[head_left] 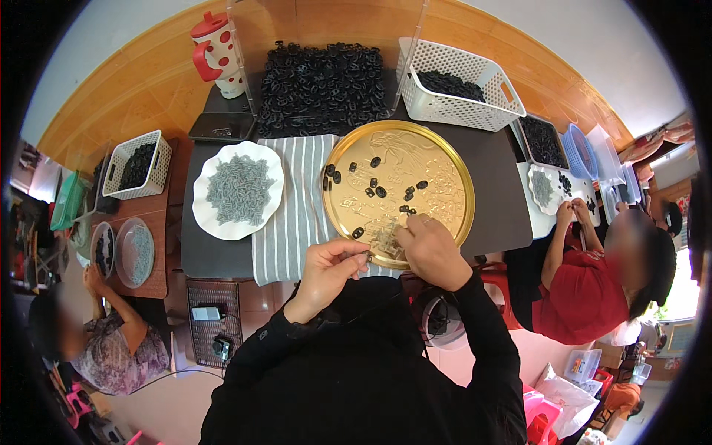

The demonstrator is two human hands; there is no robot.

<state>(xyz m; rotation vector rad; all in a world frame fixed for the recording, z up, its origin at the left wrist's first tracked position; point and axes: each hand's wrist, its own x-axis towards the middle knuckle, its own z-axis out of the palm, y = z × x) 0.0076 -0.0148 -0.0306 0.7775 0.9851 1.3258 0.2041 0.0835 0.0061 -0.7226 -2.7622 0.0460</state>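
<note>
Over the near rim of a round gold tray point(469, 174), my left hand point(320, 276) pinches a small dark piece point(367, 256) between thumb and forefinger. My right hand point(432, 254) is bent down with its fingers drawn together at a small pile of greyish screw-like pieces point(383, 241) on the tray. What its fingertips grip is hidden. Several small black oval plastic parts point(381, 192) lie scattered over the tray. Left of it, a white scalloped plate point(204, 213) holds a heap of grey screw-like pieces point(241, 189).
A striped cloth point(291, 222) lies under the tray. Behind stand a clear bin of black parts point(322, 85), a white basket point(463, 111), a dotted tumbler point(222, 59) and a dark flat box point(221, 127). Co-workers sit at tables left point(122, 341) and right point(593, 297).
</note>
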